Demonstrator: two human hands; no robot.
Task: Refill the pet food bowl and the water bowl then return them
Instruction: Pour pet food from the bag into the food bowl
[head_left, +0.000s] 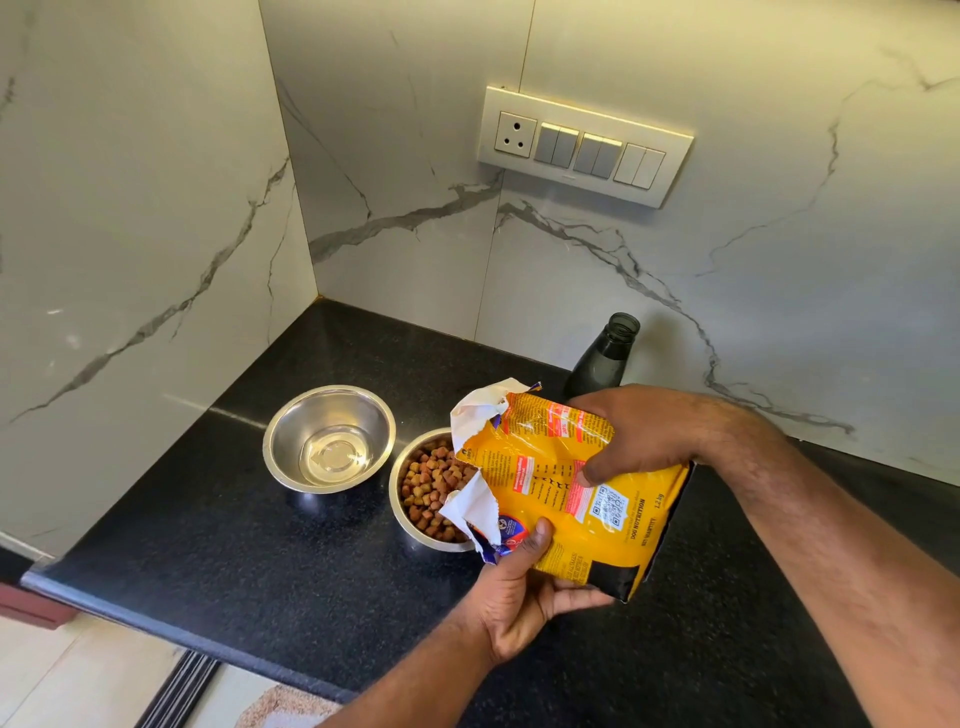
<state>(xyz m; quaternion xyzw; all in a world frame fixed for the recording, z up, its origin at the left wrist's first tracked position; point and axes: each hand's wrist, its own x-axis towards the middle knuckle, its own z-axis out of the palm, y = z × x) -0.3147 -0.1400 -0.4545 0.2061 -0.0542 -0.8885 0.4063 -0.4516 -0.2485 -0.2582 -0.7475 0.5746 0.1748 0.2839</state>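
A yellow dog food bag (563, 491) is tilted with its torn open mouth over a steel food bowl (410, 525) that holds brown kibble (431, 486). My left hand (524, 587) grips the bag from below near the mouth. My right hand (631, 434) holds it from above, thumb pressed on the label. Left of the food bowl stands a second steel bowl (328, 437) with a little clear water in its bottom. Both bowls rest on the black counter (260, 561).
A dark open bottle (605, 356) stands behind the bag against the marble wall. A switch panel (584, 145) is on the wall above. The counter's front edge (156, 631) runs along the lower left, with floor below. Walls close the corner at left and back.
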